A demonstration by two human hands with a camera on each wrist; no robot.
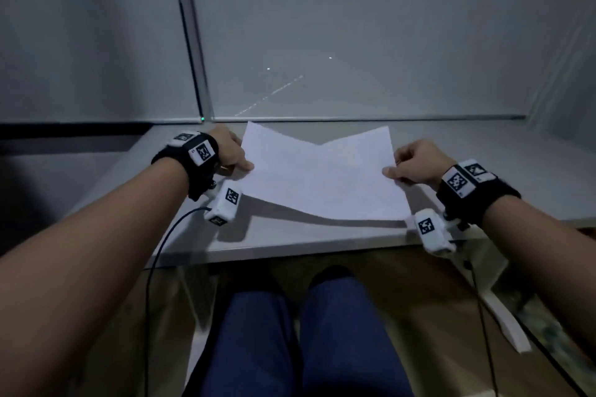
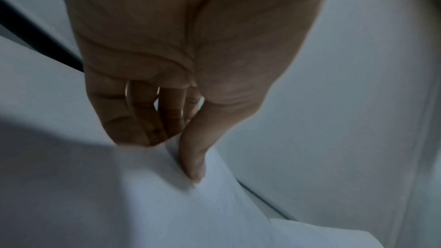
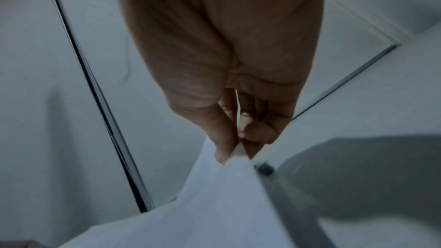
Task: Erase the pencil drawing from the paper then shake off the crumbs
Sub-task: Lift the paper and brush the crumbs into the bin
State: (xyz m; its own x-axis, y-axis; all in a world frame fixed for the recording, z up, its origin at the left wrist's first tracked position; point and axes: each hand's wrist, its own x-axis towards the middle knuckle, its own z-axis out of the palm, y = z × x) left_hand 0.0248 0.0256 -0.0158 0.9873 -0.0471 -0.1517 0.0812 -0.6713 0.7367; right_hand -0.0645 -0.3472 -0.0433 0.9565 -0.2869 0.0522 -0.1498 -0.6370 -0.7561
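A white sheet of paper [image 1: 319, 174] is held up above the grey table [image 1: 290, 238], sagging into a shallow valley along its middle. My left hand [image 1: 240, 159] pinches its left edge, thumb on top and fingers underneath, and the left wrist view shows the thumb pressing the paper [image 2: 167, 205]. My right hand [image 1: 400, 167] pinches the right edge between thumb and fingers; the paper [image 3: 214, 205] hangs from that pinch in the right wrist view. No pencil marks show on the sheet. No eraser is in view.
Grey partition walls [image 1: 354, 42] close off the back and sides of the table. The table's front edge [image 1: 322, 256] runs just above my knees [image 1: 306, 332]. Cables [image 1: 158, 255] hang from both wrist cameras.
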